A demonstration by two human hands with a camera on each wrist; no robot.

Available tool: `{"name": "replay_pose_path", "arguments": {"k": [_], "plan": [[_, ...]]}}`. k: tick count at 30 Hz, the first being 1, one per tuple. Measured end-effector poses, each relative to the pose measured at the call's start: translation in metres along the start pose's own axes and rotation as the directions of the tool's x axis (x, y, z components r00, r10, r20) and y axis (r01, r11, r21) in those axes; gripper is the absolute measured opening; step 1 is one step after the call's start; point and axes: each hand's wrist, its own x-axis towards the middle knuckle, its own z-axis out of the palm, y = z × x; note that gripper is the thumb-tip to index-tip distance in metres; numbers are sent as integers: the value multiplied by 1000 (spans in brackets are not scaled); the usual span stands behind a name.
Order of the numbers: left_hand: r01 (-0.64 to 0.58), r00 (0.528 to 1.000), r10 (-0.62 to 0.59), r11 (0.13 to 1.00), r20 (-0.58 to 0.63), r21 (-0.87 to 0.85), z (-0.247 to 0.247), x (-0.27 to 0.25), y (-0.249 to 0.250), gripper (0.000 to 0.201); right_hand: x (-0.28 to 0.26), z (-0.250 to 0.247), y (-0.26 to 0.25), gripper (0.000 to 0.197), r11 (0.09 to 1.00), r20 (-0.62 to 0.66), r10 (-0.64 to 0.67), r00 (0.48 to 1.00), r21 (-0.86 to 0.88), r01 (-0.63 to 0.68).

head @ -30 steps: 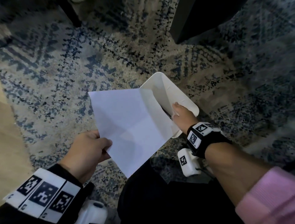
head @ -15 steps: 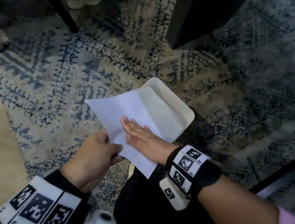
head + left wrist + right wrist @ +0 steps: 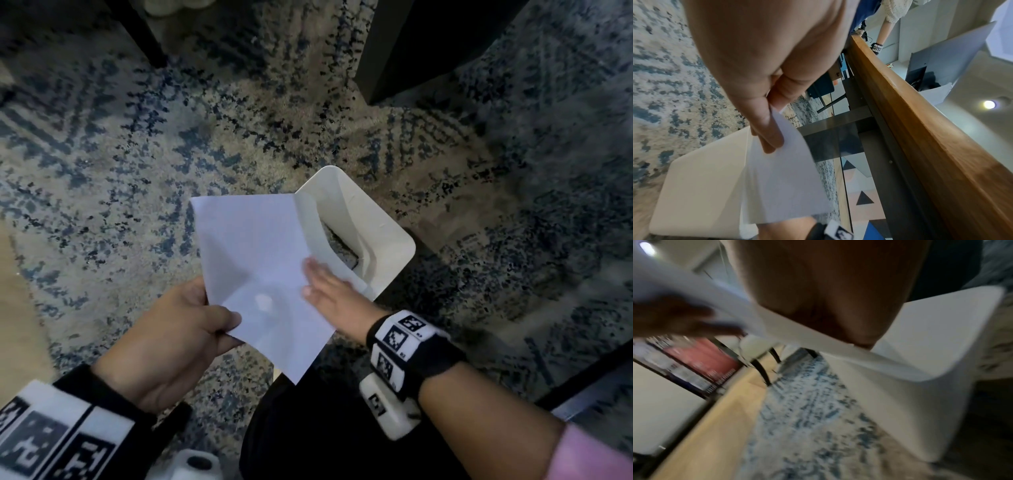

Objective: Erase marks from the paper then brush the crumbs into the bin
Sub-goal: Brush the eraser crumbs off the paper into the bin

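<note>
Above the blue-and-beige patterned rug (image 3: 144,178), a white rectangular sheet of paper (image 3: 253,260) is held tilted over a white plastic bin with rounded corners (image 3: 387,240). The paper's far right edge lies over the bin's near rim, and the bin's opening shows beyond it. The bin stands on the rug, right of centre.

Left hand (image 3: 171,346): at the near left, its grip is closed on the paper's near left edge, thumb on top and fingers curled beneath; the left wrist view shows the fingers (image 3: 766,129) pressed against the sheet's underside beside the bin's wall (image 3: 701,186).

Right hand (image 3: 332,291): at the near right, fingers straight and together, lying flat on the paper's upper surface close to its right edge, just near of the bin's opening. This grip is open; nothing is held. The right wrist view is blurred but shows the sheet (image 3: 797,331) running under the palm (image 3: 828,296) and over the bin (image 3: 920,369).

Both wrists carry black bands with white square-patterned markers (image 3: 404,339). A dark furniture leg (image 3: 411,48) stands at the far right; a strip of pale wooden floor (image 3: 13,308) lies at the left edge.
</note>
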Motion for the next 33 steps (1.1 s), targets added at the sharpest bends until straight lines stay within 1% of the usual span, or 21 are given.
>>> {"name": "replay_pose_path", "arguments": {"k": [2, 3, 4, 6, 8, 11, 13, 15, 17, 18, 20, 22, 23, 24, 25, 26, 28, 30, 31, 32, 33], "plan": [[9, 1000, -9, 1000, -10, 23, -4, -1, -1, 43, 5, -13, 22, 60, 984, -66, 161, 985, -67, -165], [19, 1000, -18, 999, -20, 30, -5, -1, -3, 43, 7, -19, 27, 60, 978, -91, 182, 979, -91, -190], [30, 999, -29, 999, -36, 32, -6, 0, -5, 43, 7, -23, 25, 60, 980, -104, 166, 981, -96, -176], [46, 997, -44, 999, -66, 20, -3, 5, -8, 42, 5, -24, 9, 59, 994, -100, 67, 993, -79, -75], [51, 995, -51, 999, -82, -5, 4, 9, -9, 44, -4, -17, -17, 59, 993, -70, -81, 994, -90, 75], [46, 993, -50, 998, -106, -39, 10, 14, -8, 36, -17, 4, -54, 60, 940, -19, -330, 944, -102, 326], [49, 992, -53, 998, -115, -44, 11, 15, -6, 24, -19, 15, -68, 60, 911, -2, -410, 912, -51, 410], [53, 992, -62, 995, -109, -84, 11, 14, -5, 27, -15, 18, -69, 58, 905, -33, -423, 905, 21, 424], [56, 994, -69, 989, -88, -138, 12, 11, -5, 33, -3, 15, -54, 58, 931, -57, -359, 932, 43, 361], [60, 994, -73, 987, -80, -149, 13, 9, -5, 36, 3, 11, -43, 57, 954, -58, -291, 955, 50, 294], [68, 995, -79, 988, -69, -140, 13, 4, -4, 39, 16, 0, -15, 56, 995, -49, -99, 994, 8, 100], [69, 994, -77, 992, -75, -104, 11, 0, -3, 39, 24, -13, 7, 57, 984, -74, 113, 991, -133, -122], [66, 994, -73, 995, -85, -75, 9, -1, -3, 39, 27, -19, 12, 58, 963, -104, 177, 979, -185, -194], [62, 993, -67, 997, -93, -47, 7, -2, -3, 38, 27, -25, 12, 58, 956, -130, 189, 973, -201, -212], [55, 994, -58, 998, -97, -27, 6, -3, -3, 38, 25, -28, 6, 58, 965, -147, 159, 976, -188, -185], [48, 994, -49, 999, -97, -14, 6, -3, -3, 40, 23, -28, -1, 58, 980, -157, 92, 983, -161, -117], [32, 995, -31, 1000, -98, 2, 8, -3, -3, 41, 12, -20, -23, 57, 991, -147, -99, 984, -105, 84], [13, 996, -11, 1000, -87, 21, 10, -4, -3, 42, 5, -4, -42, 60, 966, -106, -257, 961, -26, 256], [9, 997, -7, 1000, -71, 29, 11, -5, -3, 44, 5, 3, -46, 60, 955, -66, -294, 953, 0, 295], [11, 998, -9, 999, -56, 38, 12, -8, -2, 45, 8, 7, -42, 60, 957, -32, -290, 957, 4, 290], [14, 999, -12, 999, -43, 51, 11, -10, -1, 46, 15, 8, -32, 60, 972, -17, -233, 972, 3, 233]]}}
